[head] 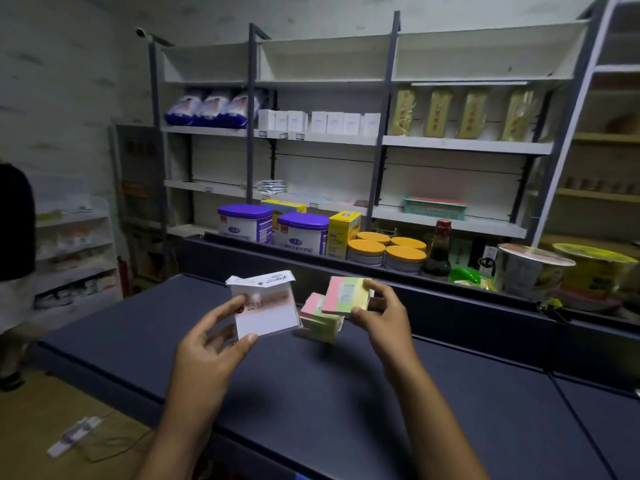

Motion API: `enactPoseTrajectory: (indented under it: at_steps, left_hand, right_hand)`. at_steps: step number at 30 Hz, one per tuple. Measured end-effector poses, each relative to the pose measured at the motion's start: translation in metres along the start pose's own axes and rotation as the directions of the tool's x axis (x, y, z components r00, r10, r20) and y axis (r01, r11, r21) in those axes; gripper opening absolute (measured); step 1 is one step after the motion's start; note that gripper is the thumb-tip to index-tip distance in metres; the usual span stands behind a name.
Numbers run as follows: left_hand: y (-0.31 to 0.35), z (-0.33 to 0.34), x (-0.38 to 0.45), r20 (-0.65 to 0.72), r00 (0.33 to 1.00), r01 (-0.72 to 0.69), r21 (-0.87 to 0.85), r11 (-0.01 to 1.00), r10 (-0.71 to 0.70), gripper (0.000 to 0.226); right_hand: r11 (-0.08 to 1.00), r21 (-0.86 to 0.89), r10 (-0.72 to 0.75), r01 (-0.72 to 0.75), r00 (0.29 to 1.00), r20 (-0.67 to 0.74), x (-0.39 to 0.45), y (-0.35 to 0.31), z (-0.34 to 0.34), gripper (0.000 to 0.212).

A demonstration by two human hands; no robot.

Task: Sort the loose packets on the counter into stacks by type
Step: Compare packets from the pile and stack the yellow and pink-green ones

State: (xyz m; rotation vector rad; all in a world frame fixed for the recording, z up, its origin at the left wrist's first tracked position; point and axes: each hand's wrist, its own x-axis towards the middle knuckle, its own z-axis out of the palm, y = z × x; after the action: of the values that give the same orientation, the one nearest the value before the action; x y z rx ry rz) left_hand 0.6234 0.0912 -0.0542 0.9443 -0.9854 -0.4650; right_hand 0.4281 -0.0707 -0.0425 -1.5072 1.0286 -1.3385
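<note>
My left hand (216, 336) grips a white packet with a pink band (268, 311) above the dark counter (311, 393); more white packets (259, 282) show just behind it. My right hand (382, 308) holds a pink, green and yellow packet (346, 294) by its edges, lifted a little above a stack of the same coloured packets (320, 318) that lies on the counter. The two hands are side by side, a short way apart.
Along the counter's raised back ledge (450, 292) stand purple-lidded tubs (303, 233), yellow boxes (343, 232), orange-lidded tins (386, 252), a dark bottle (439, 251) and bowl noodles (530, 271). Shelves with goods fill the back wall. A person (14, 237) stands at far left.
</note>
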Motion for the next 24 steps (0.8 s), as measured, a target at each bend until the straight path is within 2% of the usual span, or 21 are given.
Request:
enactPoseTrajectory:
  at_steps: [7, 11, 14, 17, 19, 24]
  left_hand:
    - [-0.012, -0.037, 0.02, -0.023, 0.999, 0.04, -0.002, 0.999, -0.04, 0.05]
    - [-0.014, -0.049, 0.027, -0.054, 0.997, 0.05, 0.003, 0.999, -0.05, 0.05]
    - [-0.014, -0.05, 0.03, -0.058, 0.997, 0.053, 0.003, 0.999, -0.053, 0.051]
    - [-0.014, -0.045, 0.033, -0.062, 0.997, 0.049, -0.008, 0.999, -0.049, 0.05]
    - [-0.014, -0.038, 0.035, -0.053, 0.997, 0.05, -0.015, 0.999, -0.051, 0.05]
    - [-0.014, -0.008, 0.039, 0.005, 0.999, 0.051, -0.008, 0.999, -0.051, 0.05]
  right_hand:
    - [0.978, -0.192, 0.077, -0.077, 0.997, -0.011, 0.035, 0.017, 0.039, 0.047]
    - [0.938, -0.344, 0.046, -0.047, 0.999, -0.012, 0.043, 0.026, 0.046, 0.047]
    - [0.879, -0.477, 0.012, -0.001, 1.0, 0.02, 0.047, 0.031, 0.047, 0.048]
    - [0.766, -0.643, 0.008, 0.033, 0.998, 0.061, 0.047, 0.035, 0.047, 0.048]
    - [0.735, -0.676, 0.019, 0.047, 0.996, 0.09, 0.046, 0.037, 0.044, 0.046]
    - [0.738, -0.665, -0.028, 0.118, 0.989, 0.146, 0.047, 0.025, 0.01, 0.042]
